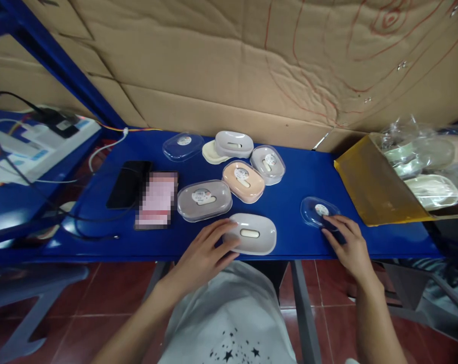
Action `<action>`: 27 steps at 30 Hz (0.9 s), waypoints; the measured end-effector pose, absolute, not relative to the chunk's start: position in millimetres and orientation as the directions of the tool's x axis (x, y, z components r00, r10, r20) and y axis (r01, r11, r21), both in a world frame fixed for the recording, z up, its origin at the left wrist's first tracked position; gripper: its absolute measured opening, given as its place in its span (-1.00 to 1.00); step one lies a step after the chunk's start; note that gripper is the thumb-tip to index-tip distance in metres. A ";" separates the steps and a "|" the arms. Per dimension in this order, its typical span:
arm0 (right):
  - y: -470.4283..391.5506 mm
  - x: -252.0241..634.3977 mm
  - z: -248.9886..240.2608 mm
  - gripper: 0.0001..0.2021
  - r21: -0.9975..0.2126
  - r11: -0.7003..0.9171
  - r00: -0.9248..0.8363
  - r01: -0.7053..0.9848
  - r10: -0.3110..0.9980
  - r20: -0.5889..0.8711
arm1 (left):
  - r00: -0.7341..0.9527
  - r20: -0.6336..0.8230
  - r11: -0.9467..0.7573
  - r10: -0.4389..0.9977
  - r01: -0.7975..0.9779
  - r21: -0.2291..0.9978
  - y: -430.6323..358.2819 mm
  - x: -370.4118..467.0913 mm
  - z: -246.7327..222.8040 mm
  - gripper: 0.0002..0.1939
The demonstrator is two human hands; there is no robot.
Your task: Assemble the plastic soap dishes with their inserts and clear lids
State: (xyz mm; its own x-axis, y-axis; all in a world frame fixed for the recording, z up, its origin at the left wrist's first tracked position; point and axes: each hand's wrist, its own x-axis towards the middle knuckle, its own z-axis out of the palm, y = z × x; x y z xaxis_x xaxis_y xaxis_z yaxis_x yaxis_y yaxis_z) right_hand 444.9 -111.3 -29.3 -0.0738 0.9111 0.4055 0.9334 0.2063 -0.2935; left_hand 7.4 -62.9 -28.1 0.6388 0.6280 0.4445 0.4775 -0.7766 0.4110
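Note:
A pale grey soap dish (pixel 265 241) with a cream bar in its slot lies at the table's front edge. My left hand (pixel 211 246) grips its left rim, fingers over the edge. To the right, my right hand (pixel 348 242) has its fingertips closed on the near edge of a clear plastic lid (pixel 312 210) with a round sticker. Behind the dish are covered soap dishes: a grey-beige one (pixel 187 207), a peach one (pixel 254 191) and a light grey one (pixel 278 172). An uncovered grey dish (pixel 232 137) leans on a cream oval piece (pixel 213 153). Another clear lid (pixel 176 149) lies behind left.
A cardboard box (pixel 360 184) of plastic-wrapped dishes stands at the right. On the left are a phone with a lit, blurred screen (pixel 156 199), a black device (pixel 126 184), loose cables and a power strip (pixel 43 156). Cardboard (pixel 214 65) walls the back of the blue table (pixel 289 202).

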 end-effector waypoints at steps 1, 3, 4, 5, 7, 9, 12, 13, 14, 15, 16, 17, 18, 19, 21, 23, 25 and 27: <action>-111.0 438.0 -28.2 -0.64 -0.298 0.236 -0.104 0.925 0.911 0.400 | 0.646 0.442 -0.781 0.622 0.470 0.411 -64.4 9.3 -28.3 -0.79; -103.8 417.8 -26.7 -0.62 -0.313 0.306 -0.181 0.899 0.911 0.370 | 0.662 0.434 -0.789 0.612 0.465 0.402 -68.4 13.4 -28.7 -0.82; -97.7 406.6 -26.3 -0.57 -0.321 0.330 -0.214 0.888 0.912 0.349 | 0.667 0.430 -0.792 0.608 0.466 0.395 -70.6 15.2 -28.7 -0.83; -90.5 396.2 -26.3 -0.49 -0.327 0.345 -0.239 0.880 0.916 0.323 | 0.671 0.429 -0.794 0.605 0.469 0.386 -72.8 16.4 -28.6 -0.84; -74.3 380.8 -27.4 -0.34 -0.346 0.367 -0.287 0.863 0.921 0.262 | 0.672 0.430 -0.796 0.603 0.476 0.373 -76.5 17.3 -27.6 -0.85; -58.6 374.0 -28.7 -0.29 -0.389 0.392 -0.340 0.834 0.920 0.197 | 0.670 0.427 -0.794 0.607 0.482 0.371 -79.0 16.1 -26.2 -0.85; -44.6 371.6 -25.6 -0.40 -0.476 0.378 -0.318 0.794 0.926 0.204 | 0.668 0.418 -0.787 0.615 0.490 0.374 -80.8 13.7 -25.1 -0.84; -44.0 369.8 -22.2 -0.43 -0.505 0.362 -0.282 0.783 0.931 0.230 | 0.669 0.415 -0.786 0.616 0.491 0.376 -81.2 13.6 -25.7 -0.84; -45.9 366.6 -17.8 -0.45 -0.532 0.349 -0.246 0.772 0.935 0.257 | 0.668 0.414 -0.784 0.618 0.493 0.377 -81.6 14.2 -27.0 -0.84; -49.9 361.8 -12.7 -0.46 -0.556 0.343 -0.222 0.757 0.936 0.275 | 0.655 0.420 -0.777 0.628 0.503 0.378 -81.9 15.5 -29.0 -0.81; -55.8 355.3 -7.6 -0.45 -0.574 0.346 -0.215 0.742 0.934 0.285 | 0.622 0.438 -0.761 0.649 0.524 0.383 -82.3 17.3 -31.7 -0.76; -63.1 347.5 -3.1 -0.44 -0.580 0.359 -0.225 0.731 0.930 0.292 | 0.574 0.469 -0.741 0.671 0.548 0.389 -82.7 19.6 -34.8 -0.69; -71.1 339.1 0.3 -0.43 -0.573 0.383 -0.248 0.724 0.921 0.302 | 0.518 0.509 -0.721 0.687 0.569 0.395 -82.8 22.0 -38.0 -0.62; -79.1 330.7 2.2 -0.42 -0.555 0.415 -0.280 0.721 0.907 0.315 | 0.464 0.549 -0.706 0.695 0.583 0.401 -82.6 24.2 -41.0 -0.55; -93.1 316.9 1.0 -0.39 -0.503 0.478 -0.335 0.720 0.875 0.350 | 0.416 0.596 -0.705 0.686 0.582 0.405 -80.9 27.2 -44.8 -0.48; -102.0 309.8 -5.2 -0.37 -0.468 0.510 -0.356 0.721 0.853 0.382 | 0.461 0.585 -0.731 0.668 0.555 0.397 -77.4 27.5 -44.8 -0.48; -105.8 309.1 -13.0 -0.36 -0.468 0.515 -0.356 0.718 0.850 0.388 | 0.512 0.550 -0.746 0.659 0.534 0.397 -73.3 25.9 -42.1 -0.51; -106.4 311.6 -19.4 -0.37 -0.476 0.517 -0.361 0.711 0.850 0.384 | 0.543 0.530 -0.756 0.652 0.515 0.403 -70.2 24.1 -39.1 -0.56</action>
State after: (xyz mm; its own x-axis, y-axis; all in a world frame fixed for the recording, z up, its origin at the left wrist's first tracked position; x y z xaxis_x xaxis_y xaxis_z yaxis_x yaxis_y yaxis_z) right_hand 311.6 -106.4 -19.4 -0.3613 0.8498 0.3838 0.7114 0.5173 -0.4758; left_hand 24.1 -70.2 -39.1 0.5425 0.6519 0.5298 0.5150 -0.7563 0.4034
